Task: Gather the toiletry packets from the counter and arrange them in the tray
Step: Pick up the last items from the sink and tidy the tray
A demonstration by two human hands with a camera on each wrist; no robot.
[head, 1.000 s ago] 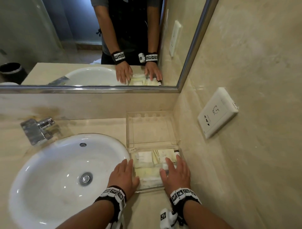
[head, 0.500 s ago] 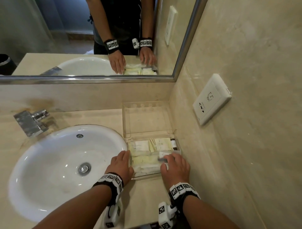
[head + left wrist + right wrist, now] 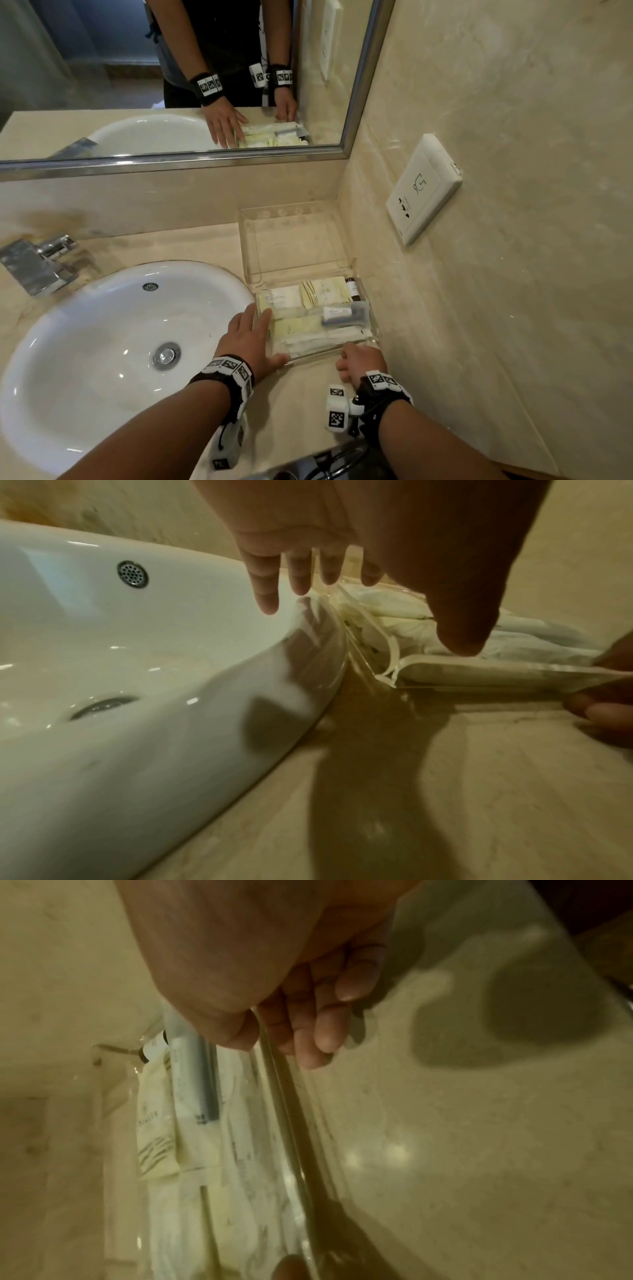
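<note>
A clear plastic tray (image 3: 318, 354) sits on the counter in the corner beside the right wall, its open lid (image 3: 291, 240) lying behind it. Cream and white toiletry packets (image 3: 298, 327) fill it, with a small white tube (image 3: 337, 313) and a dark bottle (image 3: 351, 289). My left hand (image 3: 246, 339) lies flat with straight fingers along the tray's left side, thumb at the near-left corner (image 3: 387, 680). At the near-right edge my right hand (image 3: 359, 359) curls on the tray: the right wrist view shows its thumb inside and its fingers (image 3: 322, 1031) outside the front wall (image 3: 291, 1123).
A white sink (image 3: 120, 342) lies just left of the tray, with a chrome tap (image 3: 37, 263) behind it. A mirror (image 3: 171, 68) runs along the back wall. A white wall socket (image 3: 423, 188) sits on the right wall above the tray. The counter's front edge is near my wrists.
My right hand has drawn back from on top of the packets to the tray's near edge and curled on it. My left hand has stayed at the tray's left side.
</note>
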